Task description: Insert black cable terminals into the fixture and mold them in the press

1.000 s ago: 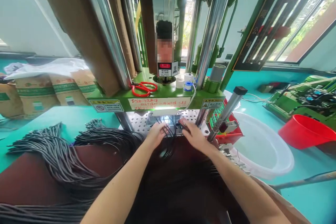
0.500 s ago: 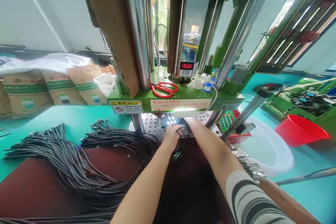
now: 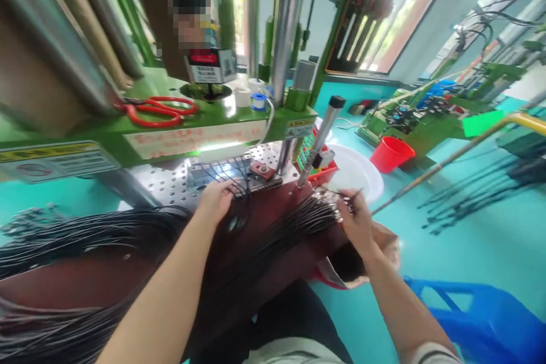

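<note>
My left hand [image 3: 218, 200] is closed on several thin black cables [image 3: 243, 190] at the front of the press. The cables run across a shiny metal mould plate [image 3: 219, 172] under the green press beam [image 3: 179, 116]. Off to the right, my right hand [image 3: 357, 220] has its fingers closed over the table's right edge. Something thin and dark shows at its fingertips, too blurred to name. Close beside that hand lie the silvery ends [image 3: 326, 202] of a bundle of black cables [image 3: 298, 222]. A small reddish block [image 3: 262, 170] sits right of the mould plate.
Red-handled scissors [image 3: 160, 111] and a blue-and-white tape roll [image 3: 258, 101] lie on the press beam. More black cables [image 3: 85, 233] cover the table's left. A paper-lined bin [image 3: 386, 244], white tub [image 3: 362, 170], red bucket [image 3: 392, 153] and blue stool [image 3: 490, 318] stand right.
My right hand has come out from under the press and moved right to the silvery cable ends. My left hand stays on the cables at the mould. The view has swung right.
</note>
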The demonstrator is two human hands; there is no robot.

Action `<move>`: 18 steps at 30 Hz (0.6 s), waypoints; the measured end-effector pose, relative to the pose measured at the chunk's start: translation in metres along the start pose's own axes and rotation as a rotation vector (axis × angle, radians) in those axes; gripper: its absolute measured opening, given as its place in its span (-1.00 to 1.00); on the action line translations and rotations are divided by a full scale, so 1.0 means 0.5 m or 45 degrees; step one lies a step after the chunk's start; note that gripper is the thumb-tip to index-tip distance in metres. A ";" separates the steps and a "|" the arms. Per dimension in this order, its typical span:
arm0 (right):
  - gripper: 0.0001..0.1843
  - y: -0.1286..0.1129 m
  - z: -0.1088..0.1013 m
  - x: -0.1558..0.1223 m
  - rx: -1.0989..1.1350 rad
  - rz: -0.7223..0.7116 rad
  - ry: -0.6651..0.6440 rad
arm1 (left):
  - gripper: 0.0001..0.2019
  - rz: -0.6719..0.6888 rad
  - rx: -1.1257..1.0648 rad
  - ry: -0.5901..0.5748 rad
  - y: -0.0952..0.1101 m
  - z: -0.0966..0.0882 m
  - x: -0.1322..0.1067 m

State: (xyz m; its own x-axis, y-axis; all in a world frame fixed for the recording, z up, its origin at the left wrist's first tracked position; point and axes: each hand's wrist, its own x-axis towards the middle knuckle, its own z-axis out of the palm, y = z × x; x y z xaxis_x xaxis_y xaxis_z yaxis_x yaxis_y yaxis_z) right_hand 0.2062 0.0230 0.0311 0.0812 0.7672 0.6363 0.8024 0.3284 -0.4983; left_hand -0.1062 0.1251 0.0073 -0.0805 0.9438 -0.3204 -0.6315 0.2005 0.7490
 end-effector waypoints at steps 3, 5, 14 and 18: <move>-0.71 0.160 -0.087 -0.094 -0.430 0.296 0.135 | -0.83 -0.063 0.010 0.022 0.002 -0.005 0.000; -0.61 0.236 -0.110 -0.138 -0.512 0.484 0.074 | -0.84 -0.101 -0.015 0.053 0.005 -0.007 0.000; -0.75 0.005 0.048 0.039 0.639 0.399 -0.348 | -0.84 -0.153 -0.143 0.074 0.015 0.013 -0.014; -0.71 -0.143 0.256 0.190 0.686 0.154 -0.818 | -0.93 -0.116 -0.202 0.052 0.018 0.016 -0.017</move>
State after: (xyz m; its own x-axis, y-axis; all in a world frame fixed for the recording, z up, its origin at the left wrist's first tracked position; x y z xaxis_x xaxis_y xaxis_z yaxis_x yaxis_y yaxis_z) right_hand 0.0807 0.1430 0.0518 -0.3345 0.9244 0.1832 0.4050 0.3165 -0.8578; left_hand -0.1049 0.1210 0.0213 -0.0466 0.9115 -0.4088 -0.7508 0.2379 0.6162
